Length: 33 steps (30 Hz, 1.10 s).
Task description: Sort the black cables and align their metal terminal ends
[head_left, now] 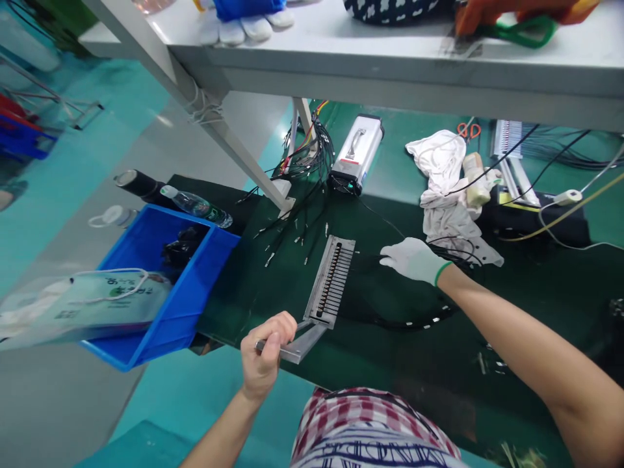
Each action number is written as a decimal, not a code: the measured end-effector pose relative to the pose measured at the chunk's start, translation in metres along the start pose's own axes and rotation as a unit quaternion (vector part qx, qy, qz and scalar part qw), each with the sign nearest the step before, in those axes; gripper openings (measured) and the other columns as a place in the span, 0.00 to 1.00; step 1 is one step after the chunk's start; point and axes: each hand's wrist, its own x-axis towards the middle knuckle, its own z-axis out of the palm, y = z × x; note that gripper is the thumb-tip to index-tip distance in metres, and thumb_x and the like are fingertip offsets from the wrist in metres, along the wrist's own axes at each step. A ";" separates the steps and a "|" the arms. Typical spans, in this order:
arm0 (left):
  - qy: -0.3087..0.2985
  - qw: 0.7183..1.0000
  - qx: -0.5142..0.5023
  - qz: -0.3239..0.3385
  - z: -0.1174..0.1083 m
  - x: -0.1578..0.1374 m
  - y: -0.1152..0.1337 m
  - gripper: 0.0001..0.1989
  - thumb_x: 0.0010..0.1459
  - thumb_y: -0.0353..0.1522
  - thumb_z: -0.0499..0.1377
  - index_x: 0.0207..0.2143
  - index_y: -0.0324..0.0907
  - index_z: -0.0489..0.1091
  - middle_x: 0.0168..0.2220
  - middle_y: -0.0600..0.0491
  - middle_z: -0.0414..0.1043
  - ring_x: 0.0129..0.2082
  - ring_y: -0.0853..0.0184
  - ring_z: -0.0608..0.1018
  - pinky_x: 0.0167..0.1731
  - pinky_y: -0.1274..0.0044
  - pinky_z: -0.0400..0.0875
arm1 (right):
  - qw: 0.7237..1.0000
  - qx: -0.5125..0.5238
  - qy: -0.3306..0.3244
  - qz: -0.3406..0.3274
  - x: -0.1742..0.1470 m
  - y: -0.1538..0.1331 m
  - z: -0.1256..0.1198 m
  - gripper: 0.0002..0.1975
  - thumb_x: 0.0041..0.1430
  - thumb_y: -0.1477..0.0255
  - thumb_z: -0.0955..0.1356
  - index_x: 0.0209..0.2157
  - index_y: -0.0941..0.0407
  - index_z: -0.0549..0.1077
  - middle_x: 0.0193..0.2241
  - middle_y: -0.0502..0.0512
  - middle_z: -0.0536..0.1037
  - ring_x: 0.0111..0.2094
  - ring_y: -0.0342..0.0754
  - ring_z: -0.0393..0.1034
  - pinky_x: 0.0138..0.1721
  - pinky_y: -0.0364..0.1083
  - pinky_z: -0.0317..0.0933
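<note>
My bare left hand (267, 351) is wrapped around a flat metal handle (307, 343) at the near end of a slotted metal fixture (330, 283). The fixture lies on the dark green mat, with a row of narrow slots and a dark channel along it. To its right, my right hand (412, 260), in a white glove with a green cuff, pinches what looks like a thin black cable; the fingers hide most of it. Other black cables (385, 321) with white end pieces curve across the mat below that hand.
A blue bin (188, 286) with a plastic bag stands at left, beside a water bottle (195, 205). Behind are a wire bundle (316, 153), a silver box-shaped device (357, 153), white cloths (441, 175) and orange-handled scissors (468, 131). A shelf (365, 78) crosses overhead.
</note>
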 end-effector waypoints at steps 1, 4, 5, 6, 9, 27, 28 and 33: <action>-0.001 1.000 0.000 -0.003 0.000 0.000 0.000 0.19 0.63 0.33 0.51 0.19 0.40 0.56 0.19 0.55 0.54 0.22 0.69 0.62 0.24 0.74 0.57 | 1.000 -0.006 -0.004 0.012 -0.001 0.002 0.006 0.17 0.69 0.63 0.58 0.45 0.57 0.73 0.36 0.60 0.80 0.37 0.52 0.75 0.37 0.47 0.53; 0.000 1.000 0.009 -0.016 0.001 0.000 0.000 0.20 0.63 0.34 0.51 0.18 0.41 0.56 0.19 0.55 0.54 0.22 0.69 0.62 0.24 0.73 0.56 | 1.000 -0.017 -0.014 0.021 -0.001 0.006 0.021 0.15 0.69 0.66 0.60 0.40 0.58 0.75 0.34 0.61 0.80 0.35 0.51 0.74 0.36 0.48 0.51; 0.004 1.000 0.013 -0.018 0.002 0.000 0.000 0.20 0.63 0.35 0.51 0.18 0.41 0.56 0.18 0.55 0.54 0.22 0.69 0.62 0.24 0.73 0.56 | 1.000 -0.019 0.003 0.014 -0.002 0.007 0.024 0.16 0.69 0.65 0.59 0.40 0.58 0.74 0.34 0.61 0.80 0.35 0.52 0.74 0.36 0.48 0.51; 0.009 1.000 0.015 -0.018 0.003 0.001 0.000 0.20 0.63 0.36 0.52 0.18 0.41 0.55 0.18 0.55 0.54 0.21 0.69 0.62 0.24 0.73 0.56 | 1.000 -0.020 0.023 0.006 -0.003 0.007 0.026 0.18 0.70 0.63 0.57 0.41 0.58 0.74 0.35 0.61 0.79 0.35 0.52 0.73 0.36 0.48 0.50; 0.020 1.000 0.009 -0.016 0.004 0.002 0.000 0.20 0.63 0.36 0.52 0.18 0.41 0.56 0.18 0.55 0.54 0.21 0.69 0.62 0.24 0.73 0.57 | 0.999 -0.026 0.042 -0.004 -0.007 0.011 0.032 0.17 0.69 0.64 0.58 0.40 0.57 0.74 0.33 0.59 0.79 0.33 0.51 0.71 0.35 0.48 0.47; 0.011 0.999 0.007 -0.031 0.004 -0.004 -0.003 0.20 0.63 0.37 0.53 0.18 0.41 0.56 0.19 0.54 0.56 0.22 0.69 0.62 0.25 0.73 0.56 | 0.996 0.015 0.078 -0.038 -0.008 0.049 0.094 0.14 0.67 0.66 0.62 0.38 0.58 0.77 0.31 0.57 0.79 0.31 0.48 0.67 0.38 0.46 0.49; 0.010 0.999 0.007 -0.031 0.004 -0.004 -0.003 0.20 0.63 0.37 0.53 0.18 0.41 0.56 0.19 0.54 0.56 0.22 0.69 0.62 0.25 0.73 0.56 | 0.996 0.016 0.083 -0.034 -0.007 0.051 0.095 0.14 0.67 0.67 0.62 0.39 0.58 0.77 0.31 0.57 0.79 0.31 0.49 0.67 0.37 0.46 0.50; 0.014 1.000 0.000 -0.025 0.006 -0.006 -0.001 0.20 0.63 0.37 0.53 0.18 0.41 0.56 0.19 0.54 0.55 0.22 0.68 0.62 0.24 0.73 0.55 | 0.991 0.028 0.127 -0.020 -0.014 0.055 0.089 0.19 0.70 0.63 0.58 0.47 0.57 0.75 0.37 0.57 0.79 0.39 0.50 0.68 0.42 0.46 0.52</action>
